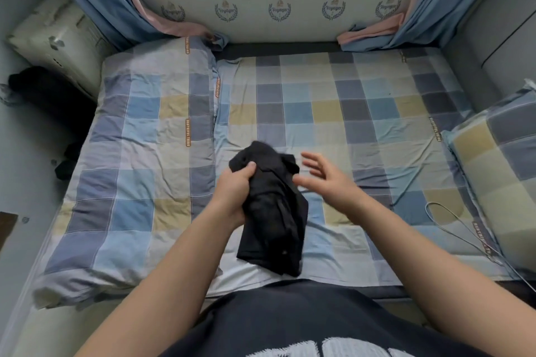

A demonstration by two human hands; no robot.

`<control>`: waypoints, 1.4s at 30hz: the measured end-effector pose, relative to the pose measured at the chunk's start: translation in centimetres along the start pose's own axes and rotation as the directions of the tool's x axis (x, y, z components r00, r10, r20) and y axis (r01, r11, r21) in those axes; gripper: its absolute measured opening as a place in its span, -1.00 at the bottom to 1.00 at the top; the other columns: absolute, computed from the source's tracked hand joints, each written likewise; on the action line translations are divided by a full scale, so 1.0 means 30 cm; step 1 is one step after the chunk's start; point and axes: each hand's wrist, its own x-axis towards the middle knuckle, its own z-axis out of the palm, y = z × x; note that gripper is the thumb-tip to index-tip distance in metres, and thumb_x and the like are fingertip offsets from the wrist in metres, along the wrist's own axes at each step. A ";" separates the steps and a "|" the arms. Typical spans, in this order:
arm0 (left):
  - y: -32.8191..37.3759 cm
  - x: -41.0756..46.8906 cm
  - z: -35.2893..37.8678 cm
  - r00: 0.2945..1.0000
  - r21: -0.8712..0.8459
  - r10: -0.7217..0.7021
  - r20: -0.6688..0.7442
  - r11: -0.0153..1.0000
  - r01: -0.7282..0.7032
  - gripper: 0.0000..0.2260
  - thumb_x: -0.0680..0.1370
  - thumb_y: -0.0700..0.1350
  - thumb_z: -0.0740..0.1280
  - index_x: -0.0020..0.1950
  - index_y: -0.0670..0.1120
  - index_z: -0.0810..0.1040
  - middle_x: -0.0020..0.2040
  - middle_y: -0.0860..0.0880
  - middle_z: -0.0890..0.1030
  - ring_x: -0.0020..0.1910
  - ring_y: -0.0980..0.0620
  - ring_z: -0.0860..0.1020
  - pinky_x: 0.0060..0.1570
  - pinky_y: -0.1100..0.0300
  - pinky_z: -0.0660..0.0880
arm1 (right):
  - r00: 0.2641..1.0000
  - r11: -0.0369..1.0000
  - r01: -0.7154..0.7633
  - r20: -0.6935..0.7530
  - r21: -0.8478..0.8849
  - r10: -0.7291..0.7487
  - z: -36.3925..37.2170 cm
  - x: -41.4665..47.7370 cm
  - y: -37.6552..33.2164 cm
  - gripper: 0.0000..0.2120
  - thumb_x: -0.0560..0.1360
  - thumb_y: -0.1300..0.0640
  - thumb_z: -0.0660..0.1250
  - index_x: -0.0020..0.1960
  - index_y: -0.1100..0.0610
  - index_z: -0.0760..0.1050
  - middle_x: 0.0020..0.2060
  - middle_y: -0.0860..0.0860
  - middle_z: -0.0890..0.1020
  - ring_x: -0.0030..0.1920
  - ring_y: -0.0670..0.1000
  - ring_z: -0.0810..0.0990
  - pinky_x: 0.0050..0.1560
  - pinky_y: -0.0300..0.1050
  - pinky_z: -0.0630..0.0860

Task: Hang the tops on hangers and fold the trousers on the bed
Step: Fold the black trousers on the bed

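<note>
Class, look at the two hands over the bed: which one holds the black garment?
The left hand: its fingers and thumb curl round the black garment, bunched above the bed. The right hand is open beside it, fingers spread.

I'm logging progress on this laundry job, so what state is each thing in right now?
black fabric garment: bunched, unfolded, held above the bed.
left hand: gripping the garment.
right hand: open, fingers spread, beside the garment.
thin wire hanger: lying bare on the sheet, right side.
blue-and-pink curtains: drawn back to both sides.
checked cotton quilt: folded along the bed's left.
</note>
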 end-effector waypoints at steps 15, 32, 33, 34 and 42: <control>0.079 -0.027 0.023 0.982 -0.387 -0.169 0.088 0.902 0.190 -0.70 0.72 -0.20 0.11 0.33 -0.36 0.45 0.00 -0.30 0.65 -0.18 -0.18 0.68 -0.43 0.11 0.62 | 0.975 0.938 0.137 -0.126 -0.320 -0.185 0.200 -0.049 0.150 -0.85 0.62 0.16 0.26 -0.11 0.18 0.51 -0.32 0.03 0.53 -0.27 -0.01 0.44 -0.23 -0.10 0.34; -0.072 -0.042 0.054 0.859 0.789 0.391 0.331 0.384 -0.479 -0.63 0.42 0.01 0.36 0.20 0.08 0.42 0.07 0.05 0.57 0.07 -0.05 0.57 0.03 -0.06 0.54 | 0.886 0.802 0.350 -0.106 -0.484 -0.451 0.037 0.028 -0.133 -0.85 0.53 0.02 0.28 -0.08 0.05 0.59 -0.25 -0.06 0.66 -0.17 0.01 0.62 -0.09 0.03 0.55; -0.076 -0.037 0.057 0.844 0.822 0.440 0.307 0.325 -0.468 -0.75 0.44 -0.10 0.31 0.11 0.04 0.42 0.01 0.01 0.55 0.03 -0.10 0.55 -0.05 -0.03 0.51 | 0.887 0.798 0.354 -0.096 -0.488 -0.452 0.035 0.030 -0.137 -0.85 0.52 0.00 0.28 -0.09 0.04 0.58 -0.26 -0.06 0.66 -0.17 0.01 0.62 -0.09 0.03 0.56; -0.073 -0.033 0.056 0.838 0.847 0.464 0.289 0.283 -0.449 -0.80 0.45 -0.19 0.27 0.02 0.02 0.42 -0.05 -0.01 0.53 -0.01 -0.14 0.53 -0.12 0.01 0.46 | 0.889 0.791 0.360 -0.076 -0.495 -0.452 0.029 0.031 -0.139 -0.86 0.52 0.01 0.31 -0.10 0.04 0.58 -0.26 -0.06 0.65 -0.17 0.01 0.61 -0.08 0.03 0.56; 0.012 0.039 -0.023 0.794 0.788 0.582 0.175 0.401 -0.468 -0.72 0.29 -0.42 0.18 -0.21 -0.08 0.49 -0.23 0.00 0.55 -0.13 -0.05 0.48 -0.23 0.14 0.39 | 0.982 0.642 0.165 0.182 -0.749 -0.039 -0.018 0.047 -0.018 -0.90 0.50 0.06 0.41 0.01 0.01 0.59 -0.16 -0.06 0.58 -0.05 0.07 0.59 -0.13 -0.10 0.45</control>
